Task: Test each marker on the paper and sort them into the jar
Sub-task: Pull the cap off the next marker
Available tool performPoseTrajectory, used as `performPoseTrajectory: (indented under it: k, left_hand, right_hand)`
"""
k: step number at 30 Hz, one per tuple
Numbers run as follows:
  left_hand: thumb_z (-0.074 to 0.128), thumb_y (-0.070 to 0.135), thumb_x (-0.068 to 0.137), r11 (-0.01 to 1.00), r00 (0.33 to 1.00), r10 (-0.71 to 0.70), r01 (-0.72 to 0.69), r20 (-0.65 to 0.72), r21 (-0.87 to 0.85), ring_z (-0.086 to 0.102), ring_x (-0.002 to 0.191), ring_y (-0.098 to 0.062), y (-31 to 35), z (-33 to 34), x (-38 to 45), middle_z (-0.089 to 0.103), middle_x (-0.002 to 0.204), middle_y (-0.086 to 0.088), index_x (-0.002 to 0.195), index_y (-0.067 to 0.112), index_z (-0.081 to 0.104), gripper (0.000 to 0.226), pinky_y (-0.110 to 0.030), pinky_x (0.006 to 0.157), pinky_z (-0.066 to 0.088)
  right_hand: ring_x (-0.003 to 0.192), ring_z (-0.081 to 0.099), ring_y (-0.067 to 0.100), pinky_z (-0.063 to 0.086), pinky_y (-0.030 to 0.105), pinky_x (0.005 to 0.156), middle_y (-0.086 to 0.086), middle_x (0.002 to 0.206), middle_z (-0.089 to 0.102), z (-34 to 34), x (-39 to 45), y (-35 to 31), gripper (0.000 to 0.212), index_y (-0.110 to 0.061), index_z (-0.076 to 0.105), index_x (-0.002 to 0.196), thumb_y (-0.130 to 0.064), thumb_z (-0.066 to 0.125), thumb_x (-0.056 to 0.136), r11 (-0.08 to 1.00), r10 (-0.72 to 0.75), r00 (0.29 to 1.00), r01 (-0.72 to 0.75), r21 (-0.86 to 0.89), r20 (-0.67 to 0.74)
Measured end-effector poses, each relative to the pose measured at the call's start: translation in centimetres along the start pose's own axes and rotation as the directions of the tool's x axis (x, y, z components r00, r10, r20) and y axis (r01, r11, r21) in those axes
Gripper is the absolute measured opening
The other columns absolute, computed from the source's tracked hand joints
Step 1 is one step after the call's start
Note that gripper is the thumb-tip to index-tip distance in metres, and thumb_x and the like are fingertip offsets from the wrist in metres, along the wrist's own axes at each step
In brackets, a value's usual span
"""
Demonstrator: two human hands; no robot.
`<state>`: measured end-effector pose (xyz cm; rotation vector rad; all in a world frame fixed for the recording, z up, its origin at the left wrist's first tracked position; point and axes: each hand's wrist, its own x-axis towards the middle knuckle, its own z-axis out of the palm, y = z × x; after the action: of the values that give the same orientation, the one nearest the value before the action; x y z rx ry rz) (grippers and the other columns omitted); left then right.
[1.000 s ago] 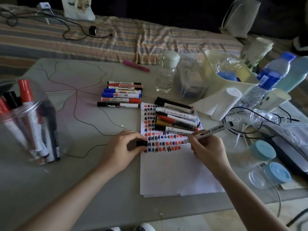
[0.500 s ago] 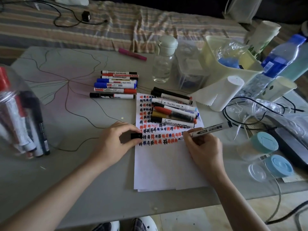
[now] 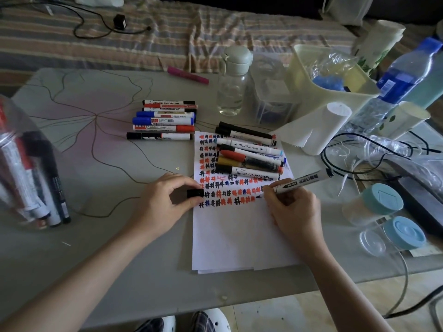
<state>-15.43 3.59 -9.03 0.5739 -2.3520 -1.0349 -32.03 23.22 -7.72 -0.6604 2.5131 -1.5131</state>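
White paper [image 3: 239, 236]: near desk's front edge, took test marks.
Right hand [image 3: 293, 212]: fingers gripped marker [image 3: 299, 182], tip down, writing.
Left hand [image 3: 163, 202]: pinched cap [image 3: 195, 193], steadied sheet.
Jar [image 3: 28, 168]: left edge.

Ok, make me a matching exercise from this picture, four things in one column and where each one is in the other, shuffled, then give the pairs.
Things:
1. black cap
2. white marker
3. jar
4. pink marker

Places:
A. far edge of the table, beside the striped cloth
B. pinched in the left hand
C. far left of the table, markers inside
D. gripped in the right hand, tip at the paper

Pairs: 1-B, 2-D, 3-C, 4-A
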Motion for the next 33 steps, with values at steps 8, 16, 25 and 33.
performPoseTrajectory:
  k: [8,16,25,33]
  left_hand:
    - [0.080,0.026,0.072,1.000,1.000,-0.010,0.010,0.005,-0.007,0.062,0.096,-0.004,-0.05,0.04,-0.01,0.069,0.096,0.014,0.097,0.023,0.074,0.025,-0.028,0.089,0.050]
    - [0.080,0.026,0.072,1.000,1.000,-0.008,0.008,0.001,-0.009,0.062,0.095,-0.003,0.02,-0.01,0.02,0.070,0.095,0.013,0.096,0.023,0.074,0.025,-0.028,0.089,0.050]
    - [0.081,0.023,0.073,1.000,1.000,-0.005,0.004,-0.011,-0.010,0.062,0.095,-0.003,0.00,0.06,0.09,0.069,0.095,0.014,0.096,0.023,0.074,0.024,-0.024,0.087,0.049]
    - [0.079,0.025,0.075,1.000,1.000,-0.024,0.024,-0.006,-0.017,0.061,0.095,-0.003,-0.02,0.12,0.10,0.069,0.095,0.012,0.096,0.023,0.074,0.021,-0.023,0.086,0.047]
  right_hand:
    - [0.047,0.049,0.008,0.041,0.020,0.048,0.003,0.056,0.066,0.14,0.04,0.25,0.022,-0.009,0.068,0.065,-0.022,0.075,0.081,0.998,-0.043,0.999,0.041,-0.055,-0.032]
    - [0.039,0.052,0.004,0.041,0.013,0.045,0.000,0.048,0.063,0.06,-0.16,-0.33,0.029,-0.014,0.067,0.060,-0.025,0.072,0.086,1.000,-0.025,0.999,0.026,-0.014,0.026]
    - [0.040,0.051,0.012,0.044,0.023,0.044,0.006,0.047,0.061,0.15,-0.04,-0.09,0.034,-0.007,0.063,0.057,-0.026,0.071,0.085,1.000,-0.004,1.000,0.004,0.005,-0.007]
    - [0.043,0.042,0.011,0.034,0.024,0.042,0.010,0.048,0.055,-0.15,0.26,-0.29,0.041,0.005,0.057,0.060,-0.024,0.070,0.086,0.992,0.050,0.997,-0.042,0.120,-0.065]
